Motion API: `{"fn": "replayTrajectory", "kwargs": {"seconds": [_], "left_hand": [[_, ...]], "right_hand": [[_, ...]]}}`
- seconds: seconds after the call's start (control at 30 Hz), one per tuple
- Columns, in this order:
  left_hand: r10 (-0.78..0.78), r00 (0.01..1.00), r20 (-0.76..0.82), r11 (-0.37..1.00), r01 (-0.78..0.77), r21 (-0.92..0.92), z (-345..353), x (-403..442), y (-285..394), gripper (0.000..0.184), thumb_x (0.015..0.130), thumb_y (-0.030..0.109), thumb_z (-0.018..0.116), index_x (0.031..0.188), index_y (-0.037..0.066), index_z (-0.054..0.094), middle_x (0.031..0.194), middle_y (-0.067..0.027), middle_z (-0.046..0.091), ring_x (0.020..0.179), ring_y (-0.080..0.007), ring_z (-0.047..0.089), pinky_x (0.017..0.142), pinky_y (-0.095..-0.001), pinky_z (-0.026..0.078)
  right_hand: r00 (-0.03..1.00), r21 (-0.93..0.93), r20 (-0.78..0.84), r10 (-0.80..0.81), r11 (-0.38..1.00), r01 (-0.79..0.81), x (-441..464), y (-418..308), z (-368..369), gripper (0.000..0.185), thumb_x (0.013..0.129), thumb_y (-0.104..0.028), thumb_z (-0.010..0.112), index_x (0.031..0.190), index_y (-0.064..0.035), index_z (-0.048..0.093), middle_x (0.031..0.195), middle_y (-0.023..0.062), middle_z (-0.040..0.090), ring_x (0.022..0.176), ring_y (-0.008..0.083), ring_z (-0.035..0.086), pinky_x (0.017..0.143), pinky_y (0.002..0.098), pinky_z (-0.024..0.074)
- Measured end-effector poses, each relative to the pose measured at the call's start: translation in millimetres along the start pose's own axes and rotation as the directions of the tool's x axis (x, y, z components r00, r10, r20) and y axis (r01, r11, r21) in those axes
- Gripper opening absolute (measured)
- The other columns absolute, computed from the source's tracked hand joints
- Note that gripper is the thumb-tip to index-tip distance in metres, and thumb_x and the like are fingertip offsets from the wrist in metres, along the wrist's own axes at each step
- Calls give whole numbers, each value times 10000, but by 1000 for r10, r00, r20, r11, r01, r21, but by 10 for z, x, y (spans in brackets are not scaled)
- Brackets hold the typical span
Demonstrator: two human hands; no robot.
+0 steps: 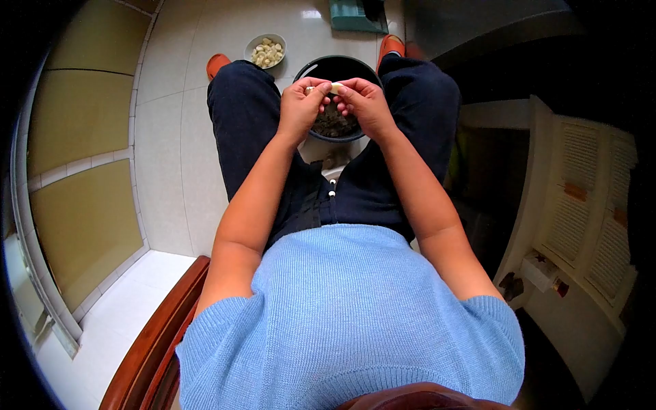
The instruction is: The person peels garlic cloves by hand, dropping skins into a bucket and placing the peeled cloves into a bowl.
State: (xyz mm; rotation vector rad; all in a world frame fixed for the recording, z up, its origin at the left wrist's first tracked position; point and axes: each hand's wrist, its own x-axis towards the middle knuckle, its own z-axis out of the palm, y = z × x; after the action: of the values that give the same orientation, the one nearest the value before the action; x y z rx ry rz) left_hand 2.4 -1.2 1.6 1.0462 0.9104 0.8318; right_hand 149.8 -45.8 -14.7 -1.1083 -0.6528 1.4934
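A small pale piece, which looks like a garlic clove, is held between my two hands. My left hand pinches its left side with closed fingertips. From the right, my right hand grips the other end between thumb and fingers. Both hands are over a dark round bucket between my legs, with dark brown scraps inside. Beyond my left knee, a white bowl on the floor holds several peeled pale cloves.
A green plastic object stands on the tiled floor beyond the bucket. Orange shoes are on my feet. A wooden chair edge curves at the lower left, and yellowish cabinet panels line the left side.
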Motion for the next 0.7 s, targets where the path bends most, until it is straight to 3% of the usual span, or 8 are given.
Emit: {"fn": "replayTrajectory", "kwargs": {"seconds": [0.23,0.37,0.47,0.53,0.7], "left_hand": [[-58,997,-48,992,53,-113,36,-27,-16,140,835,123,615,896,-2,597,698,0,573,555,-37,488,494,-154,381],[-90,995,-34,983,83,-162,15,1,-21,150,833,125,621,914,1,602,706,2,579,557,-34,491,491,-147,377],[-85,995,-50,985,77,-154,28,11,-14,157,834,131,623,923,3,608,715,2,587,560,-34,497,489,-146,376],[-65,995,-73,989,55,-135,41,15,-19,161,834,135,623,928,5,611,721,2,592,563,-35,500,489,-146,375],[-93,995,-48,995,90,-53,-6,36,-7,166,835,141,622,930,5,615,749,-5,603,590,-37,509,498,-157,379]], "right_hand": [[985,267,88,149,949,-167,12,16,-58,105,869,-105,557,940,-29,566,774,67,615,622,89,573,562,192,472],[984,300,67,163,938,-175,19,31,-36,121,870,-90,551,954,-5,564,760,73,612,612,105,577,544,211,481],[999,251,31,41,967,-47,22,55,27,147,869,-110,564,982,-17,573,796,64,617,656,93,580,586,202,484],[993,51,-60,-102,993,105,26,52,81,181,863,-114,578,1009,-6,583,828,57,623,682,88,582,609,198,485],[981,-68,-78,-177,983,172,22,46,95,189,854,-110,594,1008,0,597,852,47,629,687,79,578,623,191,482]]}}
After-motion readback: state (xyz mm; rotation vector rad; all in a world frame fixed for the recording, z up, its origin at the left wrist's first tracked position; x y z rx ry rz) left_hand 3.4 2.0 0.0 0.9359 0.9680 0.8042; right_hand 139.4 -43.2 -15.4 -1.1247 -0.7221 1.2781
